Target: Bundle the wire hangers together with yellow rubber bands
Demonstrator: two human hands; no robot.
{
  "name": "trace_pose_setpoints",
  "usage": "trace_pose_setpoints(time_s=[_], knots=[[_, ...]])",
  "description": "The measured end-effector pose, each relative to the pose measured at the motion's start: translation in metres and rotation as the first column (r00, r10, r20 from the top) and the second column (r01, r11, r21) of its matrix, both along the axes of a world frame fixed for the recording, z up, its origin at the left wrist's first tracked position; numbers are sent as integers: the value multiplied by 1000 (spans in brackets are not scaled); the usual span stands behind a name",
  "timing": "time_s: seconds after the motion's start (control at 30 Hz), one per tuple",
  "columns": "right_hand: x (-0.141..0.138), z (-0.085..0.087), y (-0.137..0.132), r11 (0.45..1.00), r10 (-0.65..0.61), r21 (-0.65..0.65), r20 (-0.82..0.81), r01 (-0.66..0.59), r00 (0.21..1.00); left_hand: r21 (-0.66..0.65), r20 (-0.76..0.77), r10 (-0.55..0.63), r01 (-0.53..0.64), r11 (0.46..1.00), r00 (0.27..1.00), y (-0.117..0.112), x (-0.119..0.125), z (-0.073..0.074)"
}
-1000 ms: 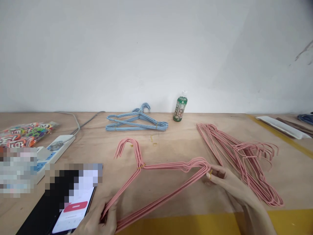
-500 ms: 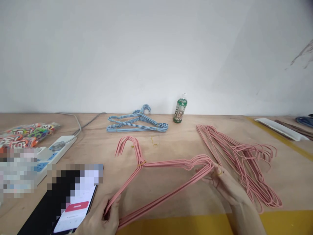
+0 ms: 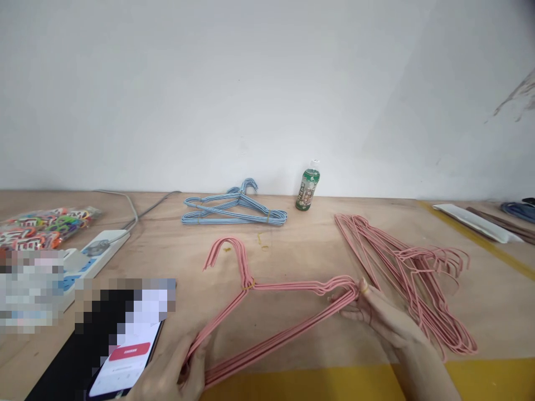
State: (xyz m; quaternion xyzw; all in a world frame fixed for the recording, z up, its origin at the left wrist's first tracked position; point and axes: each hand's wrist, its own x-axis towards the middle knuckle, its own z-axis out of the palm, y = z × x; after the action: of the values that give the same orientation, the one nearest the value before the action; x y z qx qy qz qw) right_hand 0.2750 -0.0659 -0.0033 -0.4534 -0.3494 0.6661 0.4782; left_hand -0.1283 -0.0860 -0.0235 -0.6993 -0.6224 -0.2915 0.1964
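1. Left hand (image 3: 169, 370), near edge of view: curled round the near-left corner of the bundle of pink wire hangers (image 3: 301, 287). It appears closed on the wires, though the view of the fingers is poor.
2. Right hand (image 3: 382, 317): closed on the bundle's right end, with a small yellow rubber band (image 3: 365, 288) apparently looped on one finger.
3. Bundle: held in both hands above the near part of the tabletop (image 3: 167, 256), hooks toward far left; a second yellow rubber band (image 3: 249, 284) is wound round its necks.
4. Change: over the last second, the bundle has turned slightly, its hooks swinging right, and the right hand has moved with it.
5. Just right of the right hand: a loose pile of pink wire hangers (image 3: 401, 267).
6. Far side: blue striped wire hangers (image 3: 234, 213) and, to their right, a green bottle (image 3: 308, 188).
7. Left side: a smartphone (image 3: 123, 367), a white power strip (image 3: 104, 252) and a plastic bag of colourful items (image 3: 45, 228), partly obscured by pixelated patches.
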Motion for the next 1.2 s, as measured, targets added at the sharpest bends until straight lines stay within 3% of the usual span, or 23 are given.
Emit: trace_pose_setpoints(time_s=[0.27,0.5,0.77,0.83,0.97,1.0,1.2], knots=[[2,14,7,983,184,-34,228,-181,956,46,-106,-43,48,998,993,2,-2,1],[-3,40,28,896,368,23,522,-444,770,84,-133,-93,104,991,987,4,-2,1],[-1,29,47,878,415,-8,509,-478,754,62,-80,-29,34,997,996,3,2,-1],[-1,32,51,843,468,-34,539,-537,700,68,-87,-60,66,995,994,3,1,-1],[-7,53,61,648,669,-148,580,-747,465,76,-96,-124,131,988,988,4,2,-1],[-10,59,62,627,671,-156,605,-763,428,77,-94,-112,119,990,989,4,3,-1],[-22,80,66,663,502,-125,806,-738,314,55,-31,-40,41,998,999,5,12,0]])
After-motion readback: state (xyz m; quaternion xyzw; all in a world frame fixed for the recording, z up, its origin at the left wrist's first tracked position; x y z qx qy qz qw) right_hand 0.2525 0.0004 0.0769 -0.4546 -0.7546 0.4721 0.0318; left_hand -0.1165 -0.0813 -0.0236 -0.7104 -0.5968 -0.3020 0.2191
